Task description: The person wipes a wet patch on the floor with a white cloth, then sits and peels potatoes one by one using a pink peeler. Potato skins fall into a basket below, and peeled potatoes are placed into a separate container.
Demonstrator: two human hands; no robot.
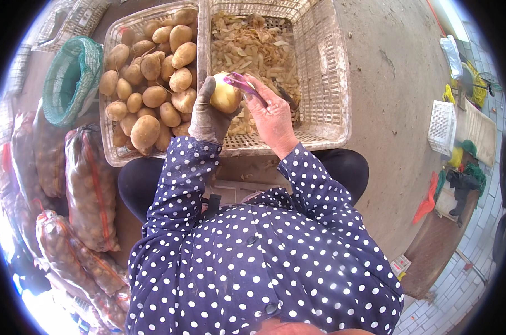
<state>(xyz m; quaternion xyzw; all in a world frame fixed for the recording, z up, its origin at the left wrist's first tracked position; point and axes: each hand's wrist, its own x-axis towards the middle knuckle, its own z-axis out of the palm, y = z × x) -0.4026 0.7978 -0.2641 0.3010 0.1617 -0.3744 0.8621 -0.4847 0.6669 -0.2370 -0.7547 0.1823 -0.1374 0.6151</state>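
Note:
My left hand (211, 113), in a dirty work glove, grips a pale, peeled-looking potato (225, 95) above the near left part of a crate. A purple peeler (245, 86) is held in my bare right hand (273, 115), its head over the top of the potato. Below both hands, a dirty white plastic crate (326, 75) holds many potato peelings (257, 54). Against its left side stands a second plastic crate (106, 144) full of unpeeled potatoes (154, 96). The underside of the held potato is hidden by the glove.
Mesh sacks of potatoes (89, 188) stand and lie at the left, beside a green net-covered basket (70, 81). More crates (75, 21) are at the upper left. Far right, a small white crate (441, 127) and a red bag (426, 201) lie near cloths and a brown board (441, 247).

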